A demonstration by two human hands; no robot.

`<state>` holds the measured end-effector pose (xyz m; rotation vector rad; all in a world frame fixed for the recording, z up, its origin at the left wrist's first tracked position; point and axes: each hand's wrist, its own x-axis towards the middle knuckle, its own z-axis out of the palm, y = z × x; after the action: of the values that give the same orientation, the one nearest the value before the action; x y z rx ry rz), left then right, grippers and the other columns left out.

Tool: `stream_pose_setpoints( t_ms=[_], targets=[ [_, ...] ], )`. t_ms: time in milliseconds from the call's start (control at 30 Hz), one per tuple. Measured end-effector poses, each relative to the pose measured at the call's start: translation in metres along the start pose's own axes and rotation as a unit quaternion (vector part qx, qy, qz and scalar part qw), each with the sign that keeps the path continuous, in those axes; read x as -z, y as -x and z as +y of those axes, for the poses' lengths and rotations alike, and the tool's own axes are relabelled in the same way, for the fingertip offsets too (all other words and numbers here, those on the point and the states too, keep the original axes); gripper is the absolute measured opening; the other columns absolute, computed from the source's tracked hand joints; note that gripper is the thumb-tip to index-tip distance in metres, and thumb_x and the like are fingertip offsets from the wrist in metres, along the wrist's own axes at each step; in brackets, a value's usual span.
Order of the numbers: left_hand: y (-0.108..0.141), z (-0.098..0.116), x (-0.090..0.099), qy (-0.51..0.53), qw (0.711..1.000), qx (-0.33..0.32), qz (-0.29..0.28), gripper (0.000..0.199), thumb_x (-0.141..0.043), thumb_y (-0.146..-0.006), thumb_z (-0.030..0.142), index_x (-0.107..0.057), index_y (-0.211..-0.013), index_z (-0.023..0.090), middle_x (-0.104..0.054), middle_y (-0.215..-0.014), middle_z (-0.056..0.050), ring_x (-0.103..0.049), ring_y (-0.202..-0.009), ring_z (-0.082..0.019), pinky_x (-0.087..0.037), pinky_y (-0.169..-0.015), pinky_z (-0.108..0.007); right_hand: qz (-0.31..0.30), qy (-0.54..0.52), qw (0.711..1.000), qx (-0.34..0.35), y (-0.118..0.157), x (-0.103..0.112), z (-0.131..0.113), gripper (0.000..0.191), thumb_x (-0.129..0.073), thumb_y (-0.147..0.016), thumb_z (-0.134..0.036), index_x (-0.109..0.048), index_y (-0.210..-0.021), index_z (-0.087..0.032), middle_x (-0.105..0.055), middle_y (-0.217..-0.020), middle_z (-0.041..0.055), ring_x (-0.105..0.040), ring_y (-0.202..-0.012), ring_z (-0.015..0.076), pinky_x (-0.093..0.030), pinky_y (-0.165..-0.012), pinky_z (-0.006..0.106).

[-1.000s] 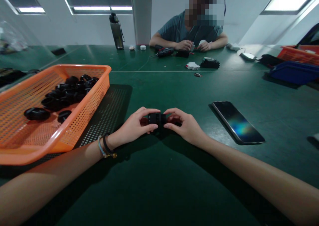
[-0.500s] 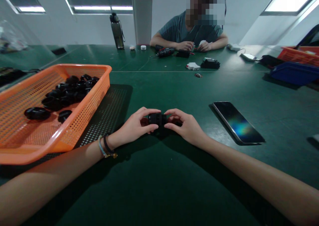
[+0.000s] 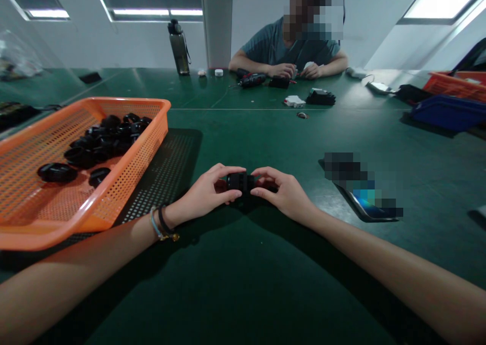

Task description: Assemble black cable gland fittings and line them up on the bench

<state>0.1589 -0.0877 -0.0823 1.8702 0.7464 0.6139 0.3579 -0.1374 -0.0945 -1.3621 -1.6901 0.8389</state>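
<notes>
Between my two hands lies a black ridged fitting [image 3: 240, 182], roughly cylindrical, held level just over the green table [image 3: 243, 284]. My left hand [image 3: 208, 190] grips its left end, thumb below and fingers along the top. At the opposite end, my right hand [image 3: 284, 193] pinches the fitting with thumb and fingertips. Some of its surface is hidden by the fingers. To the left stands an orange perforated basket [image 3: 132, 178] containing several similar black fittings [image 3: 98, 145].
A phone [image 3: 364, 211] lies on the table right of my hands. Across the table sits a person [image 3: 266, 46] with both hands on small parts. A power drill [image 3: 252, 79], a water bottle [image 3: 178, 48] and a blue bin [image 3: 450, 113] are farther back.
</notes>
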Motion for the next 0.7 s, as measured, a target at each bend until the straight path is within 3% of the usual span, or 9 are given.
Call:
stream_pose_setpoints(
  t_ms=[700],
  targets=[
    [0.0,-0.0028,-0.0005,0.001,1.0,-0.007,0.0,0.039,-0.063,-0.077,0.024,-0.056,-0.115,0.023,-0.047,-0.102,0.0,-0.057,-0.063,-0.006,-0.053,-0.059,-0.023,-0.002,0.008,1.0,-0.008,-0.0009,0.0003,0.0002,0.021,-0.066,-0.073,-0.028,-0.061,-0.092,-0.019,-0.066,-0.07,-0.0011,-0.062,-0.065,0.0148,-0.049,-0.065,0.029]
  ],
)
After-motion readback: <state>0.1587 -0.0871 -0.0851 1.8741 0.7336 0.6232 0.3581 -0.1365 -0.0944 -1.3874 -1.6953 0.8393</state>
